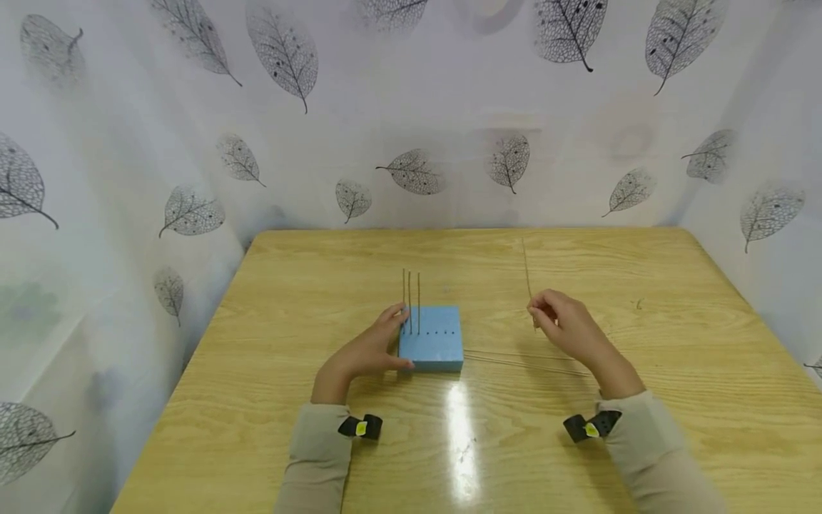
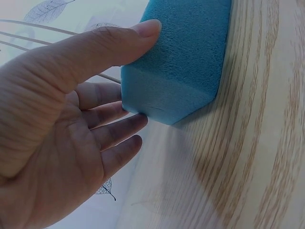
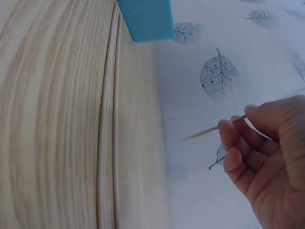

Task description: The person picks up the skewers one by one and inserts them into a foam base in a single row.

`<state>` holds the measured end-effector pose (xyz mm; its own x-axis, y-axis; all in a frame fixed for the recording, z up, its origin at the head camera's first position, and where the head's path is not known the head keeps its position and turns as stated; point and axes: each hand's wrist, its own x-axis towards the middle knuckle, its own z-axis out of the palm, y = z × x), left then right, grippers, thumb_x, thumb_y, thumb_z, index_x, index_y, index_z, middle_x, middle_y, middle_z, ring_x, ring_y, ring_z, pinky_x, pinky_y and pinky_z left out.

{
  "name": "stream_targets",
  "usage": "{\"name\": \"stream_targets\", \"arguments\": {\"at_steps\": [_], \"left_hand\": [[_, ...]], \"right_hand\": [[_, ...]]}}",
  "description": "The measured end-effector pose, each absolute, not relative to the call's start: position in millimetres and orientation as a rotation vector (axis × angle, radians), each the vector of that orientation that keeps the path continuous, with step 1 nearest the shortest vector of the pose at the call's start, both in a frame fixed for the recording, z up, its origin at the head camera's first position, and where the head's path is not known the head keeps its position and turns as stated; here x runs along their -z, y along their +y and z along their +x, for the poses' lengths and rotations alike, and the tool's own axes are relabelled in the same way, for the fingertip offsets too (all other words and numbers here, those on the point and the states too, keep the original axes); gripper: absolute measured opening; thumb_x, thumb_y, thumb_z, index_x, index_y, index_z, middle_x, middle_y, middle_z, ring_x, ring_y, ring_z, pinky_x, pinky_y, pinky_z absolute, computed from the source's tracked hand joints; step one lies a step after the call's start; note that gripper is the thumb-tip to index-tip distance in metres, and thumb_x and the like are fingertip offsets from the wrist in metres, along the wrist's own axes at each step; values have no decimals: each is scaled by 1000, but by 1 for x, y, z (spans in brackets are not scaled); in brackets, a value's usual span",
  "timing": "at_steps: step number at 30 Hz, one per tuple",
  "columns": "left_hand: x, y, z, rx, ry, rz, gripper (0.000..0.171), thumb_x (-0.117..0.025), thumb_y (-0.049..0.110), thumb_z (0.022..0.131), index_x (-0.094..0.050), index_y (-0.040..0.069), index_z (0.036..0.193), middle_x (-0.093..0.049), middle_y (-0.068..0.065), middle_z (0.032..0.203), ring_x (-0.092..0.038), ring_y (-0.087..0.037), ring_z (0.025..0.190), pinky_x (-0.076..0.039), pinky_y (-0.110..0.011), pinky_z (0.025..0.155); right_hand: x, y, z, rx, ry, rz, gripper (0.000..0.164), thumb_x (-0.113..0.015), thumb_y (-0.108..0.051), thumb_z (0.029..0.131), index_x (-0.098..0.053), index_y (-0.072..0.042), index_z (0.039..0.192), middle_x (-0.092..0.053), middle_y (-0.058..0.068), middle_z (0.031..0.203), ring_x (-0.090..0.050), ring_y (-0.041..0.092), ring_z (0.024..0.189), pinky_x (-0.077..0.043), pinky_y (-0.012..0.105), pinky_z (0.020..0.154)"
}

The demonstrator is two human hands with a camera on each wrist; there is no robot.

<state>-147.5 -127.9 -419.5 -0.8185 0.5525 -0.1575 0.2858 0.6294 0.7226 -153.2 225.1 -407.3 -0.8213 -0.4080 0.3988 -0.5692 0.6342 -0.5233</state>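
Note:
A blue foam block (image 1: pixel 432 346) lies on the wooden table with a row of small holes across its top. Three thin bamboo skewers (image 1: pixel 419 303) stand upright at the left end of that row. My left hand (image 1: pixel 367 350) grips the block's left end; in the left wrist view its thumb (image 2: pixel 150 29) lies across one face and the fingers bend along another side. Right of the block and above the table, my right hand (image 1: pixel 574 328) pinches a single skewer (image 1: pixel 526 268) between thumb and fingertips. One pointed end of this skewer (image 3: pixel 200 133) sticks out below the fingers.
A few loose skewers (image 1: pixel 520 360) lie on the table (image 1: pixel 257 442), running rightward from the block and beneath the right forearm. A white curtain with leaf prints (image 1: pixel 443 93) hangs behind the table's far edge and along both sides. Each wrist carries a black strap (image 1: pixel 592 427).

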Motion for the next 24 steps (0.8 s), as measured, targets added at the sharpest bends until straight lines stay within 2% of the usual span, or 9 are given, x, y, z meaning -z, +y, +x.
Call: {"name": "stream_targets", "arguments": {"at_steps": [6,14,24], "left_hand": [[419,-128,-148,-1019,2487,663,90,-76,21,81,-21,3,150,-5,-7,158,-13,-28,143,-27,-47,110],[419,-129,-147,-1027,2486,655,90,-76,21,81,-21,4,150,-5,-7,159,-13,-28,143,-28,-47,109],[419,-129,-148,-1017,2496,680,90,-76,24,81,-21,3,150,-7,-9,158,-15,-29,142,-28,-47,109]], "right_hand": [[403,208,-156,-1067,-2585,832,4,-56,2,93,-58,0,93,-61,2,77,-60,23,67,-48,24,57],[398,183,-162,-1146,-2439,953,10,-58,8,89,-58,0,95,-63,4,80,-63,16,69,-51,23,60],[388,157,-166,-1213,-2386,1040,9,-58,8,89,-58,1,94,-65,5,80,-64,16,71,-52,26,61]]}}
